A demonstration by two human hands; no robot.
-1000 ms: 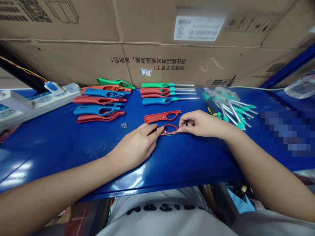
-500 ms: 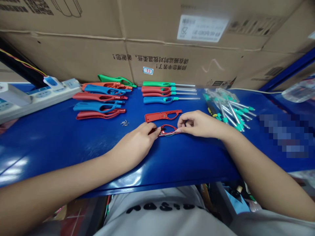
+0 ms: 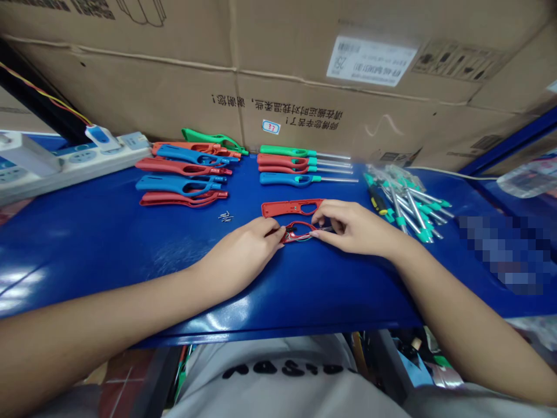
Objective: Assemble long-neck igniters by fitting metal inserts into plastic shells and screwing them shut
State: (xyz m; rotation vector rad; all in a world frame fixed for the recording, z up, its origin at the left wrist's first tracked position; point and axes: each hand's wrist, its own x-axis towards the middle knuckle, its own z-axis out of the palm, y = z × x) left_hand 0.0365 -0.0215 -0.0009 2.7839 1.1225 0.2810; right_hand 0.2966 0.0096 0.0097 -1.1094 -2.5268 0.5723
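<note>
Presently, the left grip [image 3: 246, 248] pinches one end of a red loop-ended plastic shell [image 3: 298, 237] over the blue tabletop [image 3: 322, 290], just nearer than a long red plastic half [image 3: 281, 208]. Whether the right grip [image 3: 354, 227], at the looped end, holds anything, I cannot tell.

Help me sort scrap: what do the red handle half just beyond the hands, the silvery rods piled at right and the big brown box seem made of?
Red handle half: probably moulded plastic, satin, from its even colour and one-piece loop.
Silvery rods: likely metal, polished, given their bright streaks; which metal stays open.
Brown box: cardboard, matte, judging by its creases and print.
</note>
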